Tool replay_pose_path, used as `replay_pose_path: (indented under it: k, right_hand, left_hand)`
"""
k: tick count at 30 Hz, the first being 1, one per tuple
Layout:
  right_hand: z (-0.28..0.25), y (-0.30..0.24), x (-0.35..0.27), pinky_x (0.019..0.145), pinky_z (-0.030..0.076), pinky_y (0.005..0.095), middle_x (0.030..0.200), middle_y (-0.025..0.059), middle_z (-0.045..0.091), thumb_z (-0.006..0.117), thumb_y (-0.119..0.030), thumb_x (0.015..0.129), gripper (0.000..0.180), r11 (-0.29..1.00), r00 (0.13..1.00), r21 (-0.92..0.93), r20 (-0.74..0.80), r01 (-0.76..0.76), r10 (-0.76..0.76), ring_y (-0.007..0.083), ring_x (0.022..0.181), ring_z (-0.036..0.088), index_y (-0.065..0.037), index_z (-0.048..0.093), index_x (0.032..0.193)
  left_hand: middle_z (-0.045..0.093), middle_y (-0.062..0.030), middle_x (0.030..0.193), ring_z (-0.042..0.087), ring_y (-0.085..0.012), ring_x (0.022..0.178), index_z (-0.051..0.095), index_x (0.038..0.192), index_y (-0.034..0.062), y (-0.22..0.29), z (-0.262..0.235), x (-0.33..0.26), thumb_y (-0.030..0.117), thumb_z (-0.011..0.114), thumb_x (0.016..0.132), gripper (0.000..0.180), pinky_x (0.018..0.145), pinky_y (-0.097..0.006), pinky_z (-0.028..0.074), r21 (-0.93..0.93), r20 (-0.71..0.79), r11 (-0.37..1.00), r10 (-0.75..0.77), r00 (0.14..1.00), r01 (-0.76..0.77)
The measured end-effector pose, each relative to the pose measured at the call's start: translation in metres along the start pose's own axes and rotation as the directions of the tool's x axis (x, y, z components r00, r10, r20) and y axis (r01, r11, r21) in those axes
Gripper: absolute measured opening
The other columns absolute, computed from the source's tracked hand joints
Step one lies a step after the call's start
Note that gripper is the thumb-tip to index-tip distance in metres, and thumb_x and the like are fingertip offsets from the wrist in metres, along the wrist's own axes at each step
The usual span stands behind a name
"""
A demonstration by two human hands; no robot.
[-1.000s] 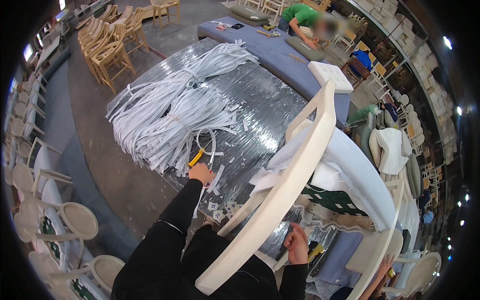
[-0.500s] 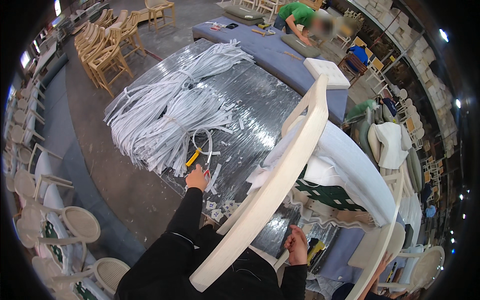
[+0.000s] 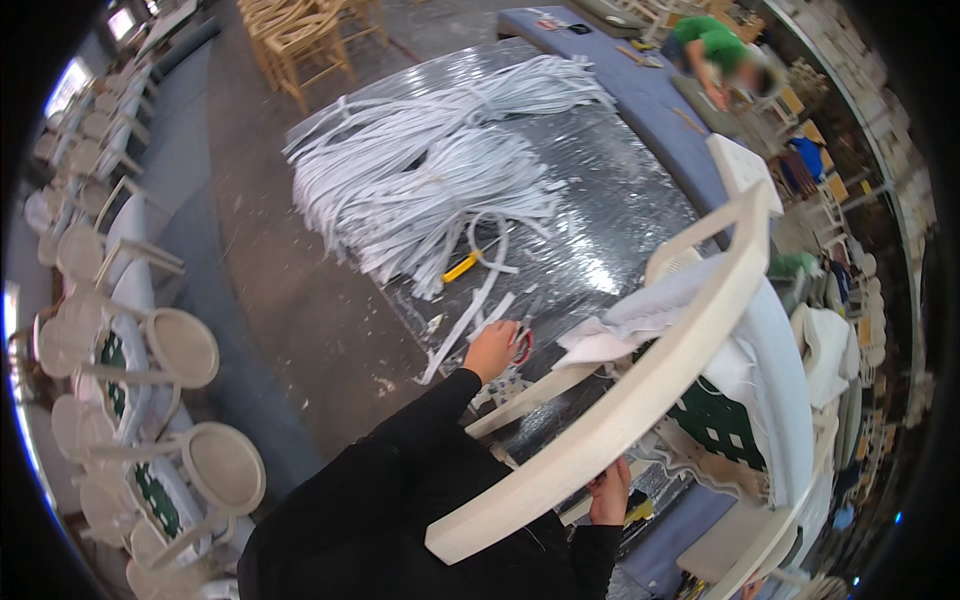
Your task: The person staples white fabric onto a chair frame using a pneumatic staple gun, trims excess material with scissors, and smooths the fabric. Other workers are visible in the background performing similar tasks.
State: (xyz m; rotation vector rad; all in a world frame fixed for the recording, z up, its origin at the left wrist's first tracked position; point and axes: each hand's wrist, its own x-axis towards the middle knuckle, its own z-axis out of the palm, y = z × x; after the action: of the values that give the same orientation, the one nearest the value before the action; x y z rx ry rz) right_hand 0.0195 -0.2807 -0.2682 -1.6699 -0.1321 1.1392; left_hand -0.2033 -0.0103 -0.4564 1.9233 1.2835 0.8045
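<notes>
My left hand [image 3: 492,352] is closed on a pair of scissors [image 3: 523,346] with red handles, low over the near edge of the plastic-wrapped table [image 3: 590,255]. A light wooden chair frame [image 3: 640,400] lies tilted in front of me, with a white padded cover [image 3: 785,370] and dark green webbing [image 3: 712,425] on its seat. Below the near chair rail, my right hand [image 3: 608,495] has its fingers curled; the rail partly hides them, and what they hold, if anything, is unclear. A yellow-handled tool [image 3: 460,268] lies beside the white strips [image 3: 430,190].
Paper scraps [image 3: 500,390] lie near my left hand. A blue padded table [image 3: 640,110] stands beyond, where a person in green [image 3: 712,45] leans over a cushion. Rows of chairs [image 3: 180,345] stand at left, and wooden stools [image 3: 310,50] at the back.
My left hand has closed around the scissors and drawn them nearer. My right hand has come up against the chair rail, its fingers curling more. The view has swung left.
</notes>
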Motion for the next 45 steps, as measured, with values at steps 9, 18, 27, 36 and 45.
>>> replay_pose_path:
  k: [9, 18, 27, 36, 45]
  right_hand:
    - [0.006, 0.003, 0.001, 0.06, 0.045, 0.0245, 0.083, -0.004, 0.061, 0.065, -0.017, 0.11, 0.029, 0.997, 0.999, -0.073, 0.043, 0.009, -0.006, 0.0069, 0.068, 0.056, -0.007, 0.067, 0.137]
    - [0.021, 0.002, 0.029, 0.065, 0.047, 0.0245, 0.086, -0.0016, 0.065, 0.071, -0.021, 0.108, 0.034, 0.947, 0.953, -0.32, 0.293, 0.024, 0.075, 0.0073, 0.074, 0.06, -0.006, 0.066, 0.139]
    - [0.079, -0.053, -0.004, 0.076, 0.058, 0.0361, 0.106, 0.0167, 0.079, 0.084, -0.031, 0.097, 0.051, 0.62, 0.748, -0.478, 0.595, 0.623, -0.293, 0.0244, 0.084, 0.076, -0.003, 0.071, 0.138]
    - [0.03, -0.067, 0.002, 0.071, 0.058, 0.0478, 0.092, 0.0159, 0.079, 0.077, -0.03, 0.102, 0.023, 0.437, 0.741, -0.606, 0.463, 0.665, -0.487, 0.038, 0.081, 0.076, -0.011, 0.081, 0.115]
    - [0.026, -0.118, -0.018, 0.074, 0.06, 0.0378, 0.096, 0.0177, 0.08, 0.079, -0.012, 0.096, 0.019, 0.535, 0.632, -0.336, 0.436, 0.775, -0.641, 0.0333, 0.084, 0.079, -0.003, 0.081, 0.113]
  left_hand:
    - [0.08, -0.0183, 0.09, 0.076, -0.0365, 0.079, 0.08, 0.101, 0.0025, -0.116, -0.085, -0.115, 0.031, 0.077, 0.092, 0.03, 0.075, -0.045, 0.059, -0.142, -0.216, 0.803, -0.596, 0.773, 0.579]
    - [0.079, -0.0067, 0.079, 0.076, -0.021, 0.072, 0.083, 0.093, 0.0018, -0.072, -0.076, -0.11, 0.03, 0.083, 0.099, 0.029, 0.068, -0.038, 0.057, -0.174, 0.453, 0.763, -0.499, 0.738, 0.623]
    - [0.079, -0.0029, 0.108, 0.076, -0.0101, 0.098, 0.07, 0.132, 0.0055, 0.144, -0.101, -0.057, 0.034, 0.061, 0.117, 0.034, 0.089, -0.029, 0.061, -0.841, 0.527, 0.023, -0.187, 0.829, 0.54]
    - [0.077, -0.011, 0.12, 0.071, -0.025, 0.116, 0.075, 0.129, 0.0037, 0.12, -0.097, -0.032, 0.028, 0.07, 0.107, 0.033, 0.102, -0.037, 0.056, -0.231, 0.229, 0.963, -0.086, 0.97, 0.14]
    - [0.079, -0.0139, 0.103, 0.076, -0.0314, 0.095, 0.081, 0.119, 0.0031, 0.297, -0.106, -0.022, 0.017, 0.087, 0.094, 0.029, 0.085, -0.042, 0.058, -0.262, 0.455, 0.929, 0.357, 0.816, -0.26]
